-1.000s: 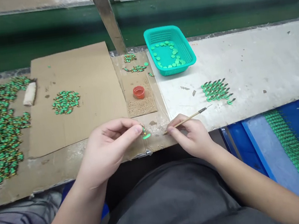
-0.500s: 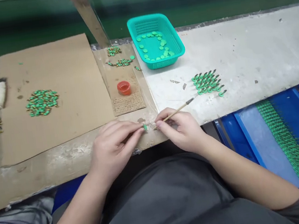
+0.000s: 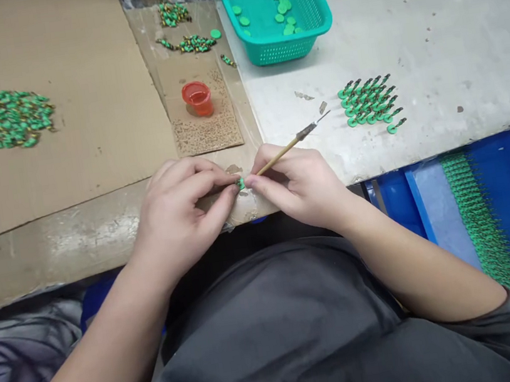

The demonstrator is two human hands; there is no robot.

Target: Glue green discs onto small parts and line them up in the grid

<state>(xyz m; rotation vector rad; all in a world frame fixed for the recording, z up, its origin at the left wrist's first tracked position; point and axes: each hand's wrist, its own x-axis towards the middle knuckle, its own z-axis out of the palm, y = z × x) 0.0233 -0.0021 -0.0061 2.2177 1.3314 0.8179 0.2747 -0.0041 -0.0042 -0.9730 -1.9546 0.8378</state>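
Fingers (image 3: pixel 231 193) on small round green piece (image 3: pixel 240 183)

Two hands (image 3: pixel 237 196), one brush (image 3: pixel 293 142), one basket (image 3: pixel 307 41), one red cup (image 3: pixel 198 98), one cardboard sheet (image 3: pixel 83 114).

We are looking at a small-parts assembly workshop: heaps of tiny green components (image 3: pixel 17 118) are lying on a cardboard-covered bench (image 3: pixel 83 114), finished pieces (image 3: pixel 370 105) are sitting in rows, and a teal basket (image 3: pixel 308 31) is holding green discs.
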